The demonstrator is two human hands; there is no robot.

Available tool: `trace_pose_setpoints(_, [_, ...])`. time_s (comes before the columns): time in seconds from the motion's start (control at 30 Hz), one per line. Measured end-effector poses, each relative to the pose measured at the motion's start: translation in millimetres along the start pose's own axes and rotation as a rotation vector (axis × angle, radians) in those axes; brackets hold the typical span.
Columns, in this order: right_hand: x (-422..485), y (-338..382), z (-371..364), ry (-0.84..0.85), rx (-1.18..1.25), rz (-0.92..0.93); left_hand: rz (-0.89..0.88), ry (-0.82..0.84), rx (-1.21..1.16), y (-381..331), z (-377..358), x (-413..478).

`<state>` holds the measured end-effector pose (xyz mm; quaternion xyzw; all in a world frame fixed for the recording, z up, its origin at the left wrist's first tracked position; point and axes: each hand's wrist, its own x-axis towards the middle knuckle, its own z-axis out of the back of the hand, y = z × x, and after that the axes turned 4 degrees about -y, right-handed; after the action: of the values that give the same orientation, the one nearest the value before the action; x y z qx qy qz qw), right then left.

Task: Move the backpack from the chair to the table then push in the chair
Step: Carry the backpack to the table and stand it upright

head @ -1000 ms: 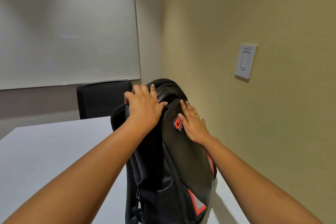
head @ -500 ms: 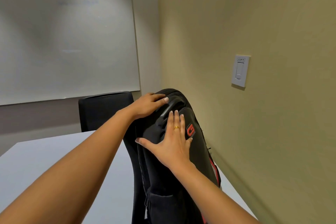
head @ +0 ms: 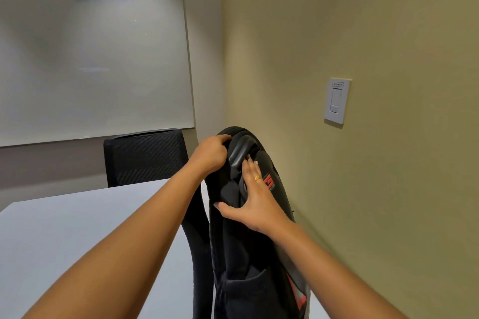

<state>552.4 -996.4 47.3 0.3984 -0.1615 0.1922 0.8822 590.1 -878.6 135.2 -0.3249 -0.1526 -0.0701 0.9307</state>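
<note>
A black backpack (head: 248,261) with red trim and a red logo stands upright on the right side of the white table (head: 85,235), close to the olive wall. My left hand (head: 211,154) is closed over the backpack's top edge beside its padded carry handle. My right hand (head: 252,202) lies flat on the upper front, fingers spread toward the handle, a gold ring on one finger. A shoulder strap hangs down the backpack's left side. The backpack's base is out of the frame.
A black mesh chair (head: 145,156) stands behind the table's far edge, below a whiteboard (head: 90,46). A wall switch (head: 336,101) is on the olive wall (head: 375,189) to the right, near the backpack.
The backpack has shifted right, toward the wall. My right hand slid from the logo side to the upper front; my left hand closed on the top edge.
</note>
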Motion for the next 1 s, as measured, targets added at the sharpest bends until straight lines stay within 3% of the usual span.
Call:
trace_pose_setpoints(0.23, [-2,-53,84,0.144,-0.065,0.077,0.148,-0.047,-0.118,-34,-48,-7])
trace_pose_setpoints(0.37, [-11,-75,138,0.182,-0.155,-0.019,0.074,-0.005,-0.124,-74,-72,-16])
trace_pose_setpoints(0.53, [-42,-91,179,0.074,-0.228,-0.140,-0.061,0.124,-0.090,-106,-105,-18])
trace_pose_setpoints(0.7, [-72,-74,176,-0.172,-0.284,-0.133,-0.119,0.133,-0.076,-123,-123,-12])
trace_pose_setpoints(0.87, [-76,-68,142,-0.346,-0.389,-0.054,-0.177,0.200,-0.236,-111,-123,-2])
trace_pose_setpoints(1.0, [-63,-78,141,-0.396,-0.378,-0.115,-0.194,0.263,-0.326,-93,-120,-3])
